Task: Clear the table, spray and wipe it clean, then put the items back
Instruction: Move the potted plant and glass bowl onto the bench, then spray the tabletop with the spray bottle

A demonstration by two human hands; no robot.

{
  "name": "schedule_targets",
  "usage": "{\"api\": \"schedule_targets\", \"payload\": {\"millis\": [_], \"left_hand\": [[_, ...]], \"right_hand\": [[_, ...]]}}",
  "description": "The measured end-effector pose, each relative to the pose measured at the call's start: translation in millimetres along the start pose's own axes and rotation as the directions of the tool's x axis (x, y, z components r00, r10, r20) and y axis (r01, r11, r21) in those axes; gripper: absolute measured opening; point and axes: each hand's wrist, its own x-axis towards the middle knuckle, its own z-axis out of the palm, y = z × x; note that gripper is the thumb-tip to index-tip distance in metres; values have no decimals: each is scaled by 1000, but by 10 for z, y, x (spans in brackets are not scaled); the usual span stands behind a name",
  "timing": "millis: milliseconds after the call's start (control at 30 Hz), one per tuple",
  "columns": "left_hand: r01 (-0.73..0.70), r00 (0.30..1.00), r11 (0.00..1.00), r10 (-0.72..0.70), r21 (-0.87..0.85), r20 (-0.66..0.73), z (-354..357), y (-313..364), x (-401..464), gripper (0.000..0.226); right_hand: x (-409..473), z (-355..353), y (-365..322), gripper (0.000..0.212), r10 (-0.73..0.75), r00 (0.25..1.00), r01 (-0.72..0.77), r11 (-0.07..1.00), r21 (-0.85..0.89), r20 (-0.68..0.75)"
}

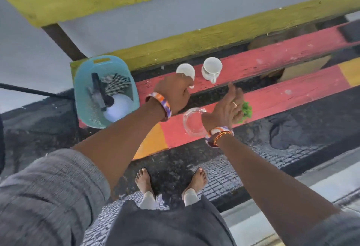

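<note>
Fingers of left hand (176, 92) grasp glossy white cup (186, 71); right hand (224, 109) fingers relaxed, over round glass ashtray (192, 123).

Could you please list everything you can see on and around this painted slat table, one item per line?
Table: one, red, yellow and black slats.
Basket: one, turquoise, left end of the table.
Spray bottle: one, white with dark nozzle, lying in the basket.
Cloth: one, checked, in the basket.
Cups: two, white, far red slat.
Glass dish: one, clear, near red slat.
Green item: one, behind the right hand; unclear what.
Dark cloth: one, on the ground, right.
Hands: left hand at the left cup; right hand over the dish, fingers relaxed.
Feet: two, bare.
</note>
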Motion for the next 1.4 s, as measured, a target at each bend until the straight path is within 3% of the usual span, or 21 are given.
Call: {"api": "schedule_targets", "payload": {"millis": [133, 233, 333, 433, 533, 633, 700, 833, 1000, 1167, 1233, 1300, 1400], "left_hand": [[-28, 987, 994, 11, -107, -162, -505, -461, -168, 38], [-1, 970, 986, -39, -167, -240, -848, -960, -347, 38], [106, 943, 966, -173, -235, -284, -1038, -1487, -492, 30], [271, 932, 930, -318, -250, -172, -1064, -1903, -579, 25], [326, 945, 936, -317, -134, 86, -1030, -2162, -638, 34], [323, 896, 946, -299, -21, 327, -1002, -2331, -710, 31], [321, 864, 946, -308, 35, 399, -1010, -2387, -751, 12], [285, 870, 957, -284, 59, 403, -1087, -2486, -862, 37], [207, 931, 978, -203, 18, 303, -1305, -2523, -1066, 32], [127, 988, 985, -135, -114, -69, -1757, -2563, -1619, 36], [120, 978, 987, -136, -106, -155, -1985, -2678, -1931, 34], [130, 969, 990, -137, -49, -206, -2196, -2844, -2262, 31], [183, 957, 983, -175, 13, -233, -2494, -3130, -2643, 30]], "right_hand": [[-290, 316, -661, 101, -281, 920, 231, 952, 202, 273], [-533, 701, -1164, 103, -322, 853, 277, 946, 166, 411], [-692, 1124, -1500, 101, -389, 796, 288, 917, 275, 464], [-726, 1403, -1625, 91, -413, 807, 333, 909, 252, 422], [-742, 1499, -1694, 85, -442, 823, 398, 897, 193, 358], [-758, 1555, -1822, 72, -470, 826, 430, 882, 190, 312], [-747, 1566, -1885, 62, -452, 839, 383, 886, 260, 304], [-834, 1483, -1963, 54, -450, 866, 358, 863, 357, 219], [-1219, 1153, -2305, 53, -494, 865, 475, 750, 459, -88], [-1716, 813, -2926, 10, -464, 852, 502, 591, 631, -243], [-1957, 667, -3210, 17, -467, 863, 462, 570, 679, -195], [-2249, 558, -3500, 21, -490, 869, 376, 576, 726, -61], [-2631, 491, -3910, 29, -479, 860, 232, 673, 702, 175]]}}
